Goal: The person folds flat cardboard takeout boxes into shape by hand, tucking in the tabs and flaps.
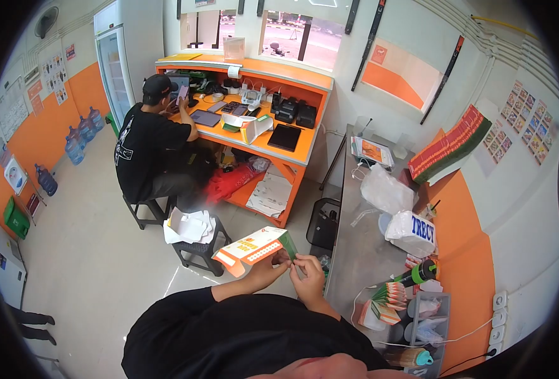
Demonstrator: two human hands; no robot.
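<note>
A partly folded carton (254,246), white and orange with a green end panel, is held up in front of my body. My left hand (268,273) is closed on its underside near the green end. At the green panel's lower edge, my right hand (308,276) pinches the card between thumb and fingers. The carton's far end has an orange flap standing open. Beyond it, white cartons or paper pieces (191,227) lie on a dark stool (204,256).
A metal counter (349,252) at the right bears plastic bags (387,189), folded cartons (390,303), a bottle (418,273) and a grey basket (440,316). A seated co-worker (147,145) holds a phone at the orange desk (298,151). Flat cartons (450,148) are stacked by the wall.
</note>
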